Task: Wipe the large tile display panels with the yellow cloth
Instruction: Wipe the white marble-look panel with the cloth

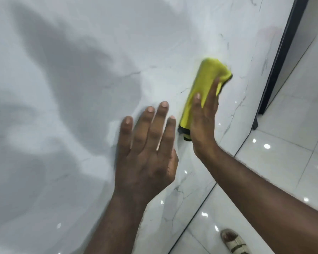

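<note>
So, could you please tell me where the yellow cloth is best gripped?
Probably its free upper end, from above: the yellow cloth lies folded long against the tile panel, and the flat right hand covers its lower right side.

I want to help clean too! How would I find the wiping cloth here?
Look at the big white marbled tile panel filling most of the view. Near its right side, the right hand presses a folded cloth flat against it. It is the only bright yellow thing, with a dark edge.
</note>
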{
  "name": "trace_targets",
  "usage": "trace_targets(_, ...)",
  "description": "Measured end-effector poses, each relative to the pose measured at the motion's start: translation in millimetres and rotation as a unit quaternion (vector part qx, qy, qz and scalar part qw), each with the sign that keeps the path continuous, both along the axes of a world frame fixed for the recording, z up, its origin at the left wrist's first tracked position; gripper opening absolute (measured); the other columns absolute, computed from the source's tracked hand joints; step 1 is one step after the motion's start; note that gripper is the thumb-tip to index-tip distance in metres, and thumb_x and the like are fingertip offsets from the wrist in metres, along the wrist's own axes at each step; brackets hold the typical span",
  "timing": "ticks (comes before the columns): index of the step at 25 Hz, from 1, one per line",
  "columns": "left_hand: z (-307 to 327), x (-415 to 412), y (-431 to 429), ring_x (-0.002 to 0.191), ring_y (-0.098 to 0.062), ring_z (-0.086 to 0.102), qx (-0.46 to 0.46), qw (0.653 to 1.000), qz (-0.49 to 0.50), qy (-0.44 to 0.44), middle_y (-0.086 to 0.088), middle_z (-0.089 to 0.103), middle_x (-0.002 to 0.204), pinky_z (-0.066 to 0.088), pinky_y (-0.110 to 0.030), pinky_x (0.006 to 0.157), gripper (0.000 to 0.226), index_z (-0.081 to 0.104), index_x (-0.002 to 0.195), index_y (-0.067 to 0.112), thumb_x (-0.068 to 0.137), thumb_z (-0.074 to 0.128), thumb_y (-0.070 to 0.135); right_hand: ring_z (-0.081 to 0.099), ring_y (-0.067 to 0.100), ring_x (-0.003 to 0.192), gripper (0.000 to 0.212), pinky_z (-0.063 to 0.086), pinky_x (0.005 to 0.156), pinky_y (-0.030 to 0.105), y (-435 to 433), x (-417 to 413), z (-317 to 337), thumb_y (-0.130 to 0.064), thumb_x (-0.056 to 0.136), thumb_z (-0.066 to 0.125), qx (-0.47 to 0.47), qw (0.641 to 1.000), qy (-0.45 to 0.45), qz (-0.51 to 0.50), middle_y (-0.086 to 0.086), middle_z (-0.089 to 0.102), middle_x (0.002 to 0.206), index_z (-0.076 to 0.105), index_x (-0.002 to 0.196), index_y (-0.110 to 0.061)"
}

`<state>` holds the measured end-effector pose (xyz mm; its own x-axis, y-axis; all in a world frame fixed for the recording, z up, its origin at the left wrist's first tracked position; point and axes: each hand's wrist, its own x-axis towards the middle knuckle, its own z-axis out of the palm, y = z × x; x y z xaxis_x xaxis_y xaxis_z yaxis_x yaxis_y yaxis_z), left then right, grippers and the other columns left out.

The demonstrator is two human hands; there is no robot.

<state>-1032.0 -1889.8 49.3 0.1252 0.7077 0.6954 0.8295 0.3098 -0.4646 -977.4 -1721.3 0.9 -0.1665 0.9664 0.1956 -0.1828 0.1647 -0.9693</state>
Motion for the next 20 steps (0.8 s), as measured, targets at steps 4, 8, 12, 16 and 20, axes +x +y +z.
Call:
trace_targets(4,35,-6,-86,0.152,-0.036,0.043,0.146,0.987,0.065,0.003,-0.015,0.046,0.165,0.022,-0.063,0.131,0.061,0.061,0.151,0.004,0.094,0.071,0.022,0.012,0.018,0.164,0.068,0.019,0.131,0.052,-86,-11,84,-0.046,0.112,0.043,0.255,0.967,-0.019,0.021,0.001,0.011,0.178,0.014,0.171,-0.029)
trace_targets(8,43,-27,-176,0.157,-0.040,0.033,0.180,0.972,0.153,0.009,-0.020,0.043,0.169,0.017,-0.068,0.130,0.069,0.053,0.158,0.003,0.094,0.068,0.022,0.001,0.025,0.166,0.068,0.011,0.130,0.061,-175,-18,101,-0.048,0.110,0.046,0.357,0.928,-0.090,0.052,0.000,0.005,0.179,0.018,0.169,-0.031)
trace_targets(12,41,-36,-201,0.162,-0.038,0.022,0.129,0.978,0.164,0.017,-0.018,0.030,0.175,0.008,-0.066,0.132,0.078,0.040,0.168,0.006,0.097,0.064,0.031,0.004,0.028,0.165,0.068,0.014,0.129,0.062,-183,-22,99,-0.048,0.110,0.048,0.367,0.925,-0.096,0.035,0.004,0.009,0.179,0.019,0.169,-0.029)
trace_targets(16,40,-32,-177,0.163,-0.036,0.021,0.121,0.981,0.152,0.029,-0.013,0.029,0.177,0.001,-0.063,0.134,0.075,0.043,0.166,0.008,0.097,0.063,0.031,0.011,0.023,0.164,0.068,0.018,0.130,0.056,-151,-22,80,-0.045,0.111,0.050,0.345,0.934,-0.088,0.008,0.002,0.013,0.178,0.019,0.169,-0.030)
trace_targets(20,33,-31,-133,0.164,-0.032,0.024,0.057,0.991,0.110,0.053,-0.010,0.032,0.177,0.001,-0.059,0.135,0.070,0.045,0.165,0.009,0.099,0.060,0.027,0.018,0.010,0.161,0.067,0.020,0.132,0.042,-101,-27,18,-0.047,0.112,0.044,0.142,0.988,-0.026,-0.057,-0.004,0.015,0.177,0.015,0.170,-0.031)
